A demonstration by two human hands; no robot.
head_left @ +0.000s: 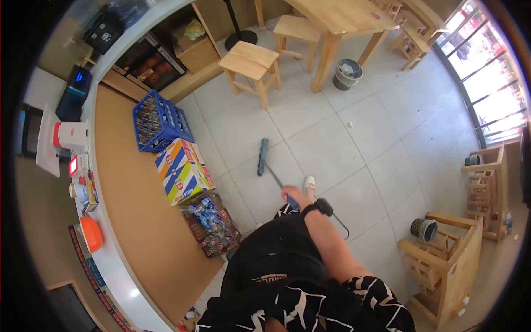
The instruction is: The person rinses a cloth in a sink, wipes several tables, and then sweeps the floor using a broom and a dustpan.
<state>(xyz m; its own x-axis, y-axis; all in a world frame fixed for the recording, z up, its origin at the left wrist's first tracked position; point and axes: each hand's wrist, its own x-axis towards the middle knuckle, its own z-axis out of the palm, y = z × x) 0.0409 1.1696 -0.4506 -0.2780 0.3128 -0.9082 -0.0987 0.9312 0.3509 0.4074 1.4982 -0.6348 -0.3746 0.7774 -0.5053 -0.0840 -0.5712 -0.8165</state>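
Low in front of my body, my right hand [293, 195] is closed around the handle of a broom [263, 156]. Its narrow blue-grey head rests on the tiled floor ahead of me, and its bristles cannot be made out. A blue part of the handle shows just below my fingers. On the right wrist sits a black band with a dark device, and a thin dark curved piece hangs beside it. My left hand is out of the picture. A white shoe [310, 187] of mine stands close to the right hand.
Left, along the counter [130, 221], are a blue bottle crate [157, 122], a striped carton [181, 170] and a box of bottles [213, 224]. Ahead stand a wooden stool [250, 61], a table [343, 16] and a waste bin [347, 74]. Stacked wooden furniture [448, 265] is right.
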